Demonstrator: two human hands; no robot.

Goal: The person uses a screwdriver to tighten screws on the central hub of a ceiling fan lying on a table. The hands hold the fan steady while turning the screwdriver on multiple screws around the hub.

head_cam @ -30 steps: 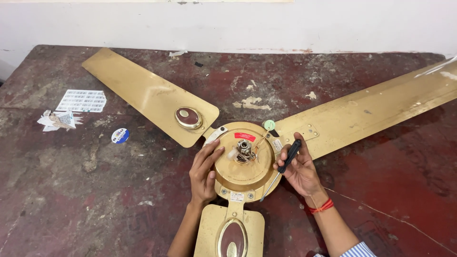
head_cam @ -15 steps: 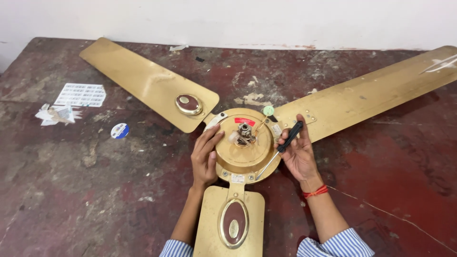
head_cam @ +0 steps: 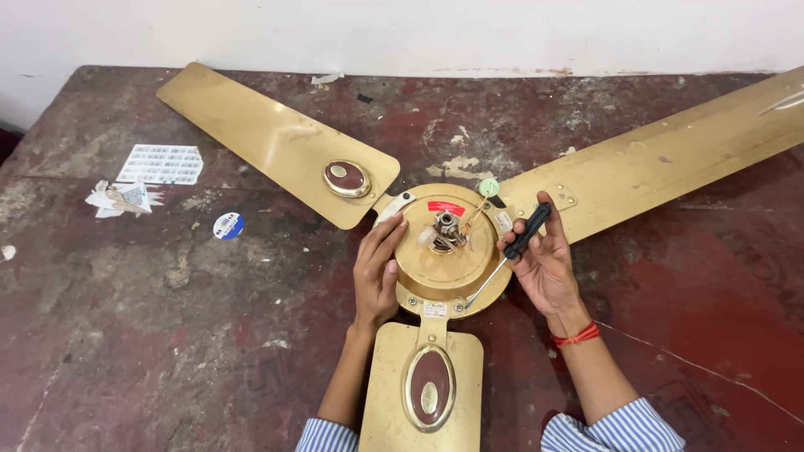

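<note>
Right hand point(head_cam: 548, 268) grips screwdriver point(head_cam: 508, 258) (tip at motor housing point(head_cam: 452, 259) rim)

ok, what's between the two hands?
In the head view, the gold motor housing of the ceiling fan lies between the left hand and the right hand, which holds a screwdriver.

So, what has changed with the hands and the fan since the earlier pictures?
Little has changed. The right hand still holds the black-handled screwdriver, with its tip now low at the rim of the gold motor housing. The left hand stays flat on the housing's left side. The view shifted slightly; the fan blades and the table lie as before.
</note>
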